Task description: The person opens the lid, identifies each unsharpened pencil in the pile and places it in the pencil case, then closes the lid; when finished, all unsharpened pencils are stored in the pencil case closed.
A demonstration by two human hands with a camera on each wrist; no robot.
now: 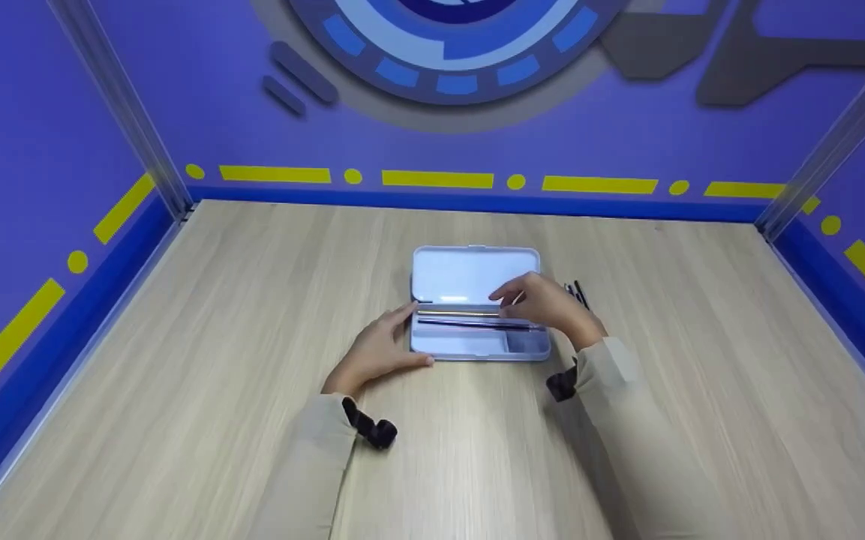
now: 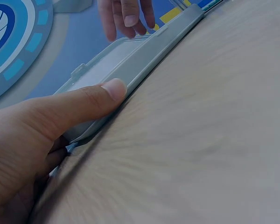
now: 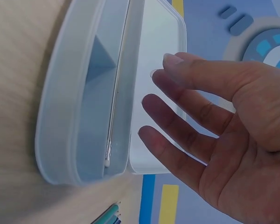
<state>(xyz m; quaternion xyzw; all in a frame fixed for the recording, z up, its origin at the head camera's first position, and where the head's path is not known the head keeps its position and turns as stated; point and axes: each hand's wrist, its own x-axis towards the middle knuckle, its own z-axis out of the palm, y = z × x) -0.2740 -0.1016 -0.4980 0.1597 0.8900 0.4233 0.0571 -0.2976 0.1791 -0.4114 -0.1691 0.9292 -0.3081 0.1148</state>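
A pale plastic case [image 1: 470, 343] lies with its lid [image 1: 451, 274] raised on the table. Slim sticks, one dark [image 1: 470, 325] and one gold-toned [image 1: 455, 313], lie lengthwise inside it. My left hand [image 1: 381, 349] grips the case's left end, the thumb [image 2: 114, 89] against its front wall in the left wrist view. Over the case's right part is my right hand [image 1: 548, 306], its fingers loosely bent with nothing between them. In the right wrist view that hand [image 3: 214, 121] hovers beside the compartments, and a thin stick [image 3: 113, 116] rests in the long one.
Several dark, slim items [image 1: 581, 294] lie on the table right of the case, partly behind my right hand; the right wrist view shows green and blue ends [image 3: 107, 215]. Blue-purple walls [image 1: 432, 146] with yellow marks enclose the wooden table [image 1: 252, 270].
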